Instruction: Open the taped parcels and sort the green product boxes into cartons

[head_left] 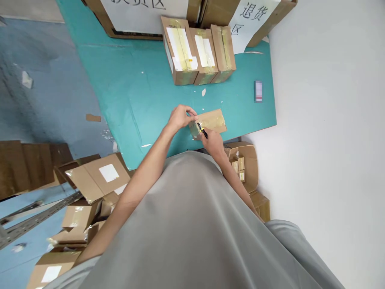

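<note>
- Nearest me: person in grey garment (192, 224), arms bare fr. sleeve down, both reaching fwd over the turquoise surface (120, 80).
- R hand (213, 142): fingers wrapped round a blk/yellow cutter (205, 134), its tip at the L end of the small box (213, 120).
- L hand (181, 116): fingers bent, thumb & fingertips at the upper L corner of that same box; can't tell if pinching it or just resting there.
- Small box lies on the surface, nr the edge by the person's body, slightly tilted, btwn the two hands; shiny tape along its top.
- Below surface, R side: open carton (252, 164) w/ small packages (240, 163) inside; another brown box (260, 204) just beside it, partly hidden by the arm.
- L side, low: jumbled cardboard boxes (76, 216), some w/ white labels, next to a grey metal bar (45, 218); blue floor (66, 96) beyond, w/ a brown scrap (93, 117) on it.
- Past the hands: white paper scraps (203, 92) on the surface; a small blurred item (258, 91) well off to the R, nr the white wall (327, 120).
- Further: three taped boxes (204, 54) in a row, side by side; two w/ white labels on top.
- Far end: big cartons (212, 12) behind them, w/ white paper signs (254, 16), handwritten blk characters; L sign partly cut off at top.
</note>
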`<state>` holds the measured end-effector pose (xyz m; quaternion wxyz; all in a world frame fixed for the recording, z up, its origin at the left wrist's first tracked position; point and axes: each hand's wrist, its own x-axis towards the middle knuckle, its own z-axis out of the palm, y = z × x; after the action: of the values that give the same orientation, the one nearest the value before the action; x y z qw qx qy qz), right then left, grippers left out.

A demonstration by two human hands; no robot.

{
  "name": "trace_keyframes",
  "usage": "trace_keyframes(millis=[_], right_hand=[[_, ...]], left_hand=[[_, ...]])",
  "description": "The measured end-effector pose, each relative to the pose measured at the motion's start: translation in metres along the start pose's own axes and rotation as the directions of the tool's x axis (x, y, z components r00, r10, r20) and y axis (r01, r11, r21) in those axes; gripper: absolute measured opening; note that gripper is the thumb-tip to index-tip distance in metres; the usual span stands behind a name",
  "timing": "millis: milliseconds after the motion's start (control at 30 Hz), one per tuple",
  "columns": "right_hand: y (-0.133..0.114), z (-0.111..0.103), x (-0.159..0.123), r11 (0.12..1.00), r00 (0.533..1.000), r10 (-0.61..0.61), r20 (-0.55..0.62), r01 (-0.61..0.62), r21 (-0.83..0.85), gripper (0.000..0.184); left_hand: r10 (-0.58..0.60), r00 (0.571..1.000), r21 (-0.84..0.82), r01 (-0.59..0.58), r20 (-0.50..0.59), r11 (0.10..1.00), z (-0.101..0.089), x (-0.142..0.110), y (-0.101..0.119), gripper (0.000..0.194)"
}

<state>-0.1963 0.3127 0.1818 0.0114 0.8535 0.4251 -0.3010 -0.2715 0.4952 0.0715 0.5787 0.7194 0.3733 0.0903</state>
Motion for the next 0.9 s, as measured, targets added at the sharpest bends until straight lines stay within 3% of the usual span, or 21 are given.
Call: trace_keyframes(millis=[100, 300, 433, 733, 900], right_hand=[[-0.012, -0.005, -0.003, 0.995, 0.996, 0.085, -0.008, -0.085, -0.048, 0.049], [-0.033, -0.022, 0.001, 0.985, 0.991, 0.126, 0.047, -0.119, -0.128, 0.038], [-0.035, -0.022, -0.003, 0.98, 0.987, 0.145, 0.075, -0.133, -0.15, 0.037], [-0.017, 0.005, -0.056, 0.958, 0.957, 0.242, 0.159, -0.209, -0.196, 0.06], [0.012, -0.007, -0.069, 0.976, 0.978, 0.207, 0.033, -0.204, -0.076, 0.056]], left_hand=[[-0.016, 1.0, -0.018, 0.016, -0.001, 1.0, 0.002, 0.0, 0.0, 0.013], [-0.025, 0.998, 0.015, 0.026, -0.065, 1.0, 0.009, -0.006, 0.006, 0.009], [-0.038, 0.996, 0.05, 0.042, -0.078, 0.998, 0.012, -0.011, 0.01, 0.008], [-0.011, 0.994, 0.053, 0.017, -0.109, 0.998, 0.014, -0.019, 0.008, 0.01], [-0.027, 0.992, 0.075, 0.036, -0.121, 0.997, 0.012, -0.027, 0.011, 0.019]])
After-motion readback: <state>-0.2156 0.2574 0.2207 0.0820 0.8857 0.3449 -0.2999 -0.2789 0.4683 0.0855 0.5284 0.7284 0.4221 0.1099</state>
